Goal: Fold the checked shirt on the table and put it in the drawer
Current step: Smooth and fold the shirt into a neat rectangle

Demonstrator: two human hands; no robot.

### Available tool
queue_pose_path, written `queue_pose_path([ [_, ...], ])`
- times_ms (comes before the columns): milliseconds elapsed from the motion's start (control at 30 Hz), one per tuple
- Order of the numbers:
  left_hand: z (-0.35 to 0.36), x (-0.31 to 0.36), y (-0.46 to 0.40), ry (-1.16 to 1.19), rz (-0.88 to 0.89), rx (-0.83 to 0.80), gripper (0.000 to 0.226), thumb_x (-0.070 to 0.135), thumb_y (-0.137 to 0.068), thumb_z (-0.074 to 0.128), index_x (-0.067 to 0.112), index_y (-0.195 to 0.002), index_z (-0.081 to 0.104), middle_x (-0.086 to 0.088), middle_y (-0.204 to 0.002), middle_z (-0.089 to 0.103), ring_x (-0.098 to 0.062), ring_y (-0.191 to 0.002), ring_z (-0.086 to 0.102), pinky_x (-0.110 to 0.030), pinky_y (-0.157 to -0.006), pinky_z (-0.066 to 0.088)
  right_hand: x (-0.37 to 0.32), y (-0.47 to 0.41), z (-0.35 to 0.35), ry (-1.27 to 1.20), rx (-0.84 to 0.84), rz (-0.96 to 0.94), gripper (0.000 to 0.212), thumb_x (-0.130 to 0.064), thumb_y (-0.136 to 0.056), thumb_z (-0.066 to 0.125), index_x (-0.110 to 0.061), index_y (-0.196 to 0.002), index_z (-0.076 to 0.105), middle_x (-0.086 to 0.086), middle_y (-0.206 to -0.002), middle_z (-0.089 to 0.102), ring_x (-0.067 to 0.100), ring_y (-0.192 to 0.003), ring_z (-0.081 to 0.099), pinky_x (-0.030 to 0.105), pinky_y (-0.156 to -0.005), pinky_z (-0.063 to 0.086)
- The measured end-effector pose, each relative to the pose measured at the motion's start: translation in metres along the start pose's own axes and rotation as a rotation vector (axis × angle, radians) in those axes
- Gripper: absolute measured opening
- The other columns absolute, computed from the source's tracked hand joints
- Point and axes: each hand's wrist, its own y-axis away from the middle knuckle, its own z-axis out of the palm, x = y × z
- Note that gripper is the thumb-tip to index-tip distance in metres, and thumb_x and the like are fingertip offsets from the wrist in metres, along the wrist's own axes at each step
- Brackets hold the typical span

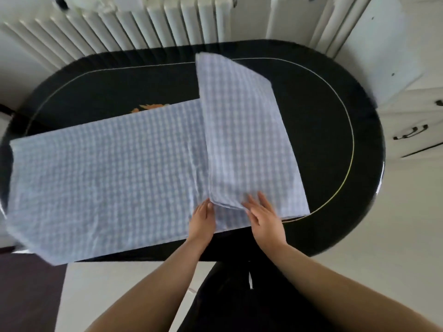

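Shirt: checked shirt [107,178] lay flat across the black oval table [323,116], its left end hanging over the table edge; a folded panel ran from near to far over its right part.
Left hand [202,222]: I saw it resting on the cloth at the panel's near left corner, fingers together; whether it pinched the fabric, I cannot tell.
Right hand [265,218]: fingers spread, pressed flat on the panel's near edge.
Drawers: white drawer unit [412,130] stood right of the table.
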Motion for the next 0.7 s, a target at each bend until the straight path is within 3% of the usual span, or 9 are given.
queue_pose_path([
  [67,-0.007,0.001,-0.004,0.088,-0.079,-0.043,0.037,0.035,-0.099,0.031,0.019,-0.109,0.063,-0.005,-0.118,0.063,-0.024,-0.116,0.055,-0.043,-0.102,0.040,0.001,0.008,0.016,0.032,-0.092,0.011,0.034,-0.018,-0.100,0.045,-0.026,-0.130,0.059,-0.014,-0.146,0.044,-0.005,-0.139,0.008,0.022,-0.114,0.022],
  [133,-0.015,0.008,-0.008,0.250,-0.185,-0.080,0.060,0.064,-0.088,0.025,0.021,-0.111,0.061,-0.002,-0.120,0.061,-0.020,-0.117,0.053,-0.045,-0.107,0.037,-0.004,0.011,0.026,-0.014,-0.088,0.068,0.033,-0.020,-0.100,0.047,-0.028,-0.128,0.060,-0.012,-0.146,0.045,-0.007,-0.137,0.010,0.024,-0.116,0.019],
  [200,-0.022,0.014,-0.020,0.422,-0.296,-0.063,0.078,0.073,-0.085,0.022,0.017,-0.125,0.058,-0.002,-0.127,0.059,-0.021,-0.120,0.052,-0.042,-0.107,0.036,-0.009,0.009,0.029,-0.079,-0.067,0.139,0.031,-0.024,-0.100,0.047,-0.032,-0.127,0.061,-0.012,-0.146,0.045,-0.005,-0.140,0.013,0.031,-0.119,0.020],
  [267,-0.032,0.026,-0.029,0.450,-0.329,-0.055,0.065,0.066,-0.091,0.031,0.014,-0.118,0.060,-0.001,-0.114,0.063,-0.019,-0.106,0.057,-0.034,-0.094,0.042,-0.012,0.005,0.030,-0.068,-0.104,0.158,0.031,-0.029,-0.100,0.046,-0.036,-0.126,0.060,-0.015,-0.147,0.042,-0.001,-0.144,0.014,0.037,-0.119,0.021],
  [400,-0.037,0.031,-0.037,0.154,-0.272,0.013,0.019,0.030,-0.088,0.061,0.012,-0.094,0.061,-0.008,-0.088,0.062,-0.026,-0.080,0.061,-0.028,-0.069,0.044,-0.016,0.002,0.032,0.025,-0.192,0.133,0.032,-0.032,-0.101,0.042,-0.040,-0.130,0.055,-0.019,-0.152,0.034,0.000,-0.146,0.008,0.042,-0.118,0.022],
  [567,-0.033,0.010,-0.022,0.010,-0.226,0.078,0.015,0.028,-0.093,0.051,0.015,-0.100,0.049,0.000,-0.084,0.060,-0.018,-0.070,0.057,-0.033,-0.064,0.047,-0.027,0.007,0.027,0.351,-0.351,0.119,0.041,-0.046,-0.099,0.039,-0.037,-0.139,0.044,-0.012,-0.160,0.010,0.012,-0.148,0.001,0.040,-0.112,0.033],
  [700,-0.031,-0.018,0.000,-0.139,-0.099,0.030,0.032,0.026,-0.089,0.052,0.028,-0.115,0.034,0.006,-0.092,0.060,-0.016,-0.072,0.061,-0.031,-0.057,0.045,-0.044,0.009,0.029,0.642,-0.448,0.008,0.048,-0.053,-0.096,0.038,-0.027,-0.136,0.048,-0.005,-0.153,0.026,0.021,-0.137,0.026,0.036,-0.093,0.048],
])
